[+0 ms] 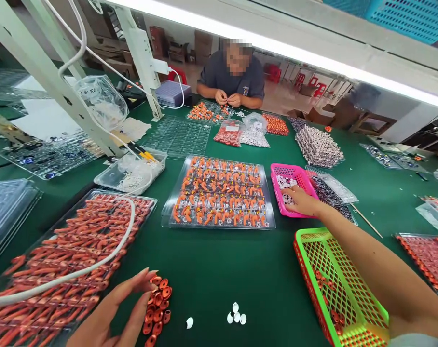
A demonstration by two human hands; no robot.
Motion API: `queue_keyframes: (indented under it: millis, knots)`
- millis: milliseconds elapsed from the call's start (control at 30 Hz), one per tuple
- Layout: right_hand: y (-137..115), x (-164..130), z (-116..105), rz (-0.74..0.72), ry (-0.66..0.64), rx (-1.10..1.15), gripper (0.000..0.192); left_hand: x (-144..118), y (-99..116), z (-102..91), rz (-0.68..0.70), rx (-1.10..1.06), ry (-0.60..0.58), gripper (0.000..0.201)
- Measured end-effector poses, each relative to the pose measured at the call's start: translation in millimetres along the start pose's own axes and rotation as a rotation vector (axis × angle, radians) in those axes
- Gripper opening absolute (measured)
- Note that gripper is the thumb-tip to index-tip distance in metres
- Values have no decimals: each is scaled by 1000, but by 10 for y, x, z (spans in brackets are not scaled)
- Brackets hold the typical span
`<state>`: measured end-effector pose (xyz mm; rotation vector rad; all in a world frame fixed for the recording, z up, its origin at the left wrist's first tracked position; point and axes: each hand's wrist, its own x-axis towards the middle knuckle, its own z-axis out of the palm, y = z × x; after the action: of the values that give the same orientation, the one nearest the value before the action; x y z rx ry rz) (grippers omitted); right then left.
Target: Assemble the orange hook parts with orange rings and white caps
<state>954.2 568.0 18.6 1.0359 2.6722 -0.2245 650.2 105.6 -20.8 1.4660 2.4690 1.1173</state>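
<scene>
In the lower left, my left hand [112,311] has its thumb and fingertips close together at the edge of a pile of small orange cup-shaped pieces [157,308], apparently pinching one. My right hand [298,200] reaches into a pink basket [300,172], its thumb and fingers apart over small white pieces [284,182]. Whether a piece touches those fingertips is hard to see. Several round white pieces [237,316] lie on the green table in front of me, and one white piece [189,322] sits apart, nearer the orange pile.
A clear tray [219,193] of orange curved parts stands mid-table. Trays of long orange parts [77,250] fill the left, crossed by a white cable [128,231]. Beneath my right forearm is a green basket [327,236]. A co-worker [237,72] works across the table.
</scene>
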Motion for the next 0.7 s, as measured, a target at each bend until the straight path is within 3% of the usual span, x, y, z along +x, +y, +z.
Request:
queue_keyframes:
  millis: [167, 367, 567, 700]
  knots:
    - [-40, 88, 57, 12, 13, -65, 42, 4, 66, -14, -91, 16, -34, 37]
    - [-88, 190, 107, 36, 40, -105, 30, 46, 130, -4, -83, -4, 7, 36]
    - [-18, 226, 148, 13, 130, -10, 25, -8, 109, -7, -75, -2, -6, 35]
    - [97, 243, 144, 80, 237, 102, 22, -49, 117, -68, -79, -28, 9, 36]
